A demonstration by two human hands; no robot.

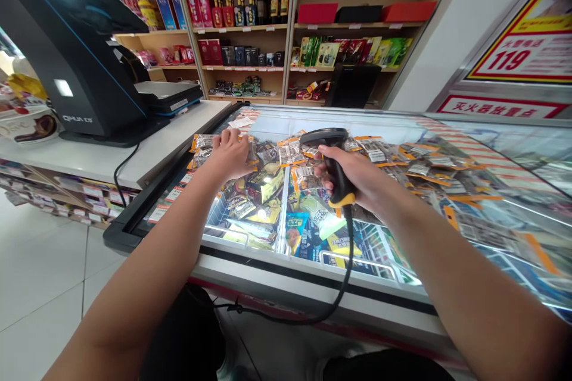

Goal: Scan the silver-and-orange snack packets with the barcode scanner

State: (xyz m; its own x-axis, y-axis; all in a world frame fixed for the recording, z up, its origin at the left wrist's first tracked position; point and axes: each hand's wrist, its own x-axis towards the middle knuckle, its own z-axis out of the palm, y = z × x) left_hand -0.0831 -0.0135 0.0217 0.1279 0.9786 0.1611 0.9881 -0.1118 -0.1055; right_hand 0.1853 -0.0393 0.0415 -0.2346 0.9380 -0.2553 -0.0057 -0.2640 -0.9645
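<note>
Right hand (pixel 357 175): your fingers are wrapped round the handle of a black-and-yellow barcode scanner (pixel 338 169), held over the freezer's glass top, head toward the far left. Left hand (pixel 231 153): palm down at orange-edged packets (pixel 202 143) near the freezer's left end; whether the fingers are closed on one, you cannot tell from here.

Edges: the black-and-white front rim (pixel 277 266) runs between you and the glass, with both forearms reaching across it. The black left frame (pixel 134 223) passes just beside your left forearm. A gap lies between your hands, with packets on the glass within it. The scanner's cable (pixel 350 250) hangs over the front rim, loops below it and runs left toward your dark-clothed leg. Tiled floor (pixel 49 274) opens at lower left.

Surface: more orange-edged packets are spread thickly to the right of the scanner. Beneath the glass, wire baskets hold colourful wrapped goods (pixel 263 190).

Room: a white counter (pixel 190 122) at left carries a black checkout terminal (pixel 89 83) and scale plate (pixel 167 92). Wooden shelves (pixel 243 33) with boxes and bottles stand behind; red-lettered signs (pixel 513 59) hang at right.
</note>
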